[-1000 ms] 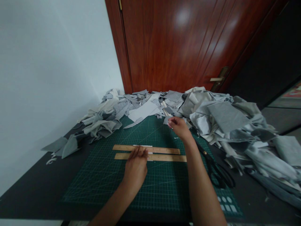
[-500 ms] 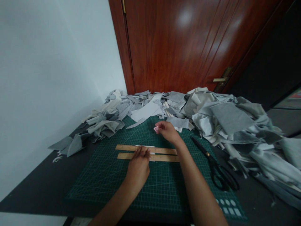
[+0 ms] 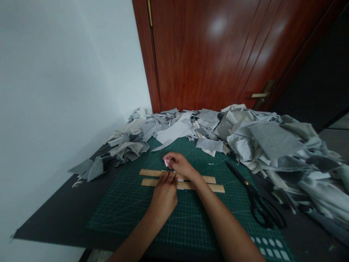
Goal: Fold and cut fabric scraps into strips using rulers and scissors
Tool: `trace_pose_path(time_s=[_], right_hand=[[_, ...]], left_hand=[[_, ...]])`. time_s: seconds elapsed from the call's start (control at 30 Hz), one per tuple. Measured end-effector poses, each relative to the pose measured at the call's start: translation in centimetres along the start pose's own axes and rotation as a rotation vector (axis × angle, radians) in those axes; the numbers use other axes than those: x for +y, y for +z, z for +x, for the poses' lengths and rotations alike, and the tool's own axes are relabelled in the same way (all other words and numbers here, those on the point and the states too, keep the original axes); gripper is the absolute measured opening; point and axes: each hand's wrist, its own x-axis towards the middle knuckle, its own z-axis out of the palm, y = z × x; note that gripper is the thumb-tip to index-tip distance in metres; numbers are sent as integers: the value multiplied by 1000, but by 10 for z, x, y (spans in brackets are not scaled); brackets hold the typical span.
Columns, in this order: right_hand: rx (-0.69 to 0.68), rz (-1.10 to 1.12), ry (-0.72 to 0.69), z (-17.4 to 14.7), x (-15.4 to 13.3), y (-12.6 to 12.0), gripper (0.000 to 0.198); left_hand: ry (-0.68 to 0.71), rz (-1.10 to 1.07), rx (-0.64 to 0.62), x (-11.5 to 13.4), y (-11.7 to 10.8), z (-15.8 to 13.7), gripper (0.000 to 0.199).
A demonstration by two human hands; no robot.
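Two wooden rulers, a far one point(image 3: 149, 173) and a near one point(image 3: 211, 187), lie almost parallel on the green cutting mat point(image 3: 120, 207). Part of a white strip point(image 3: 180, 180) shows between and beneath them. My left hand point(image 3: 164, 193) presses down on the rulers with its fingertips, the fingers laid across them rather than gripping. Just beyond the far ruler, my right hand point(image 3: 180, 164) pinches a small pink piece of tailor's chalk point(image 3: 166, 163). My hands partly cover the rulers. Black scissors point(image 3: 255, 200) rest to the right on the mat.
A big heap of grey and off-white fabric scraps point(image 3: 275, 140) fills the right side, with smaller piles point(image 3: 131, 145) at left and back. A pale flat piece point(image 3: 174, 131) lies at the mat's far edge. Behind stand a white wall point(image 3: 81, 72) and a wooden door point(image 3: 201, 62).
My right hand has come left and nearer with the chalk, down toward the far ruler by my left hand. My left hand stays on the rulers. The view has shifted slightly.
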Motion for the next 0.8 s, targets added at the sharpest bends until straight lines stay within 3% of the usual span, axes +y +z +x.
trace_pose_path(time_s=[0.13,0.27,0.47,0.63,0.8], right_hand=[[-16,-63,-17,-2,-1,10,22],[5,-125,-69,-5,-3,12,5],[22,-211,-164,-9,-7,10,18],[72,-205,-161,-7,-5,10,26],[176,-134,-166,-1,-5,-4,14]], left_hand=[[-32,-19,-13,3,-2,1,46],[-54,-32,-16,5,-1,1,50],[-60,22,-71,6,-3,1,47],[-68,41,-85,6,-2,1,47],[-35,59,-40,3,5,-2,50]])
